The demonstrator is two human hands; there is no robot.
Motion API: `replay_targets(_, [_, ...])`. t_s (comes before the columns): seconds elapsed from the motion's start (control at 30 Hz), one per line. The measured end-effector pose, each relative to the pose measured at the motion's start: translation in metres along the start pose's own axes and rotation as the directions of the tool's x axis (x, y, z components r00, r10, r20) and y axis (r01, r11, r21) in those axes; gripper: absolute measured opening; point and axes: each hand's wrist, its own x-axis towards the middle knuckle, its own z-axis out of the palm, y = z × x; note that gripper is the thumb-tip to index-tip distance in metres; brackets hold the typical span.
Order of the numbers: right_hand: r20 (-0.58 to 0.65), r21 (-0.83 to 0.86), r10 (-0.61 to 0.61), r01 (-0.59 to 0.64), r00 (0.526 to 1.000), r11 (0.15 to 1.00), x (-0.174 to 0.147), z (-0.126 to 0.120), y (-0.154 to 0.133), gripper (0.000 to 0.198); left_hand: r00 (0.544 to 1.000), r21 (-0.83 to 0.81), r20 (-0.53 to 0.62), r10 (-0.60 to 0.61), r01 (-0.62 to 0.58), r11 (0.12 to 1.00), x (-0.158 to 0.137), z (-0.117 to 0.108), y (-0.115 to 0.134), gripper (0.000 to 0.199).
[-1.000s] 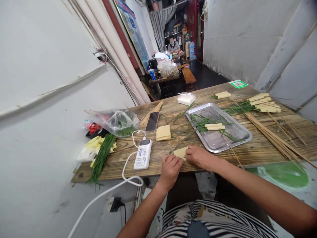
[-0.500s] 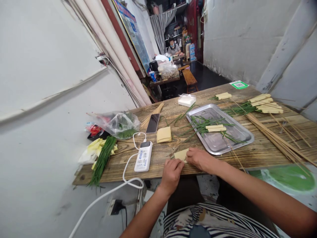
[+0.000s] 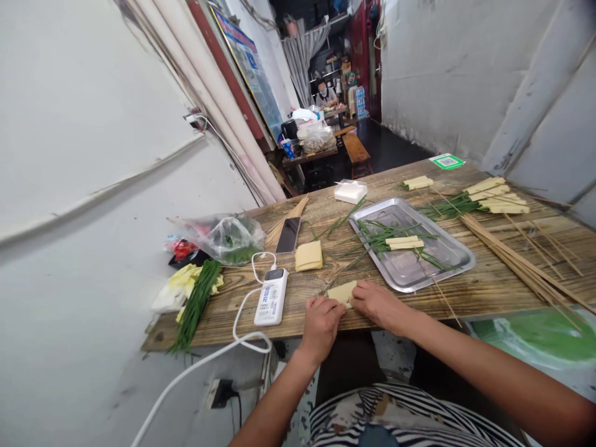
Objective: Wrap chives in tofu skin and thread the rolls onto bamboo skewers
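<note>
At the table's front edge, my left hand (image 3: 323, 323) and my right hand (image 3: 380, 304) are both closed on a pale yellow tofu skin sheet (image 3: 341, 292). The fingers pinch its near edge, which looks partly rolled; what lies inside the fold is hidden. Behind my left hand sits a small stack of tofu skin sheets (image 3: 308, 256). Beyond my right hand is a metal tray (image 3: 403, 287) with loose chives (image 3: 375, 231) and tofu skin rolls (image 3: 404, 243) in it.
Bamboo skewers (image 3: 507, 254) and finished-looking rolls (image 3: 500, 194) lie at the right. On the left are a phone (image 3: 288, 234), a white power bank (image 3: 271, 298) with its cable, a chive bunch (image 3: 198, 304) and a plastic bag (image 3: 228, 236). A person (image 3: 326, 94) sits far back.
Both hands stay at the tofu skin sheet, with only a slight shift of the fingers. The whole view has moved a little.
</note>
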Motion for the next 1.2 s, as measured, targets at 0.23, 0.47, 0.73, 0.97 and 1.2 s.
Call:
replay_targets(0.23, [0.027, 0.061, -0.018, 0.016, 0.999, 0.998, 0.004, -0.005, 0.006, 0.028, 0.999, 0.034, 0.011, -0.040, 0.040, 0.999, -0.001, 0.001, 0.003, 0.018])
replay_targets(0.47, [0.026, 0.092, -0.015, 0.013, 1.000, 0.996, 0.006, -0.007, 0.009, 0.033, 0.994, -0.015, 0.066, -0.090, 0.091, 0.996, 0.007, -0.003, -0.001, 0.018])
replay_targets(0.73, [0.144, 0.193, -0.083, 0.054, 0.986, 0.980, 0.024, -0.014, 0.023, 0.032, 0.979, -0.159, 0.137, -0.149, 0.170, 0.973, 0.013, -0.006, -0.009, 0.016])
replay_targets(0.97, [0.147, 0.210, -0.163, 0.130, 0.976, 0.969, 0.031, -0.019, 0.031, 0.026, 0.999, -0.033, 0.039, -0.029, 0.030, 0.999, 0.001, 0.001, -0.012, 0.022])
replay_targets(1.2, [0.185, 0.211, -0.147, 0.107, 0.972, 0.972, 0.032, -0.024, 0.028, 0.026, 0.997, 0.111, 0.075, 0.028, -0.036, 0.993, -0.001, 0.002, -0.007, 0.020])
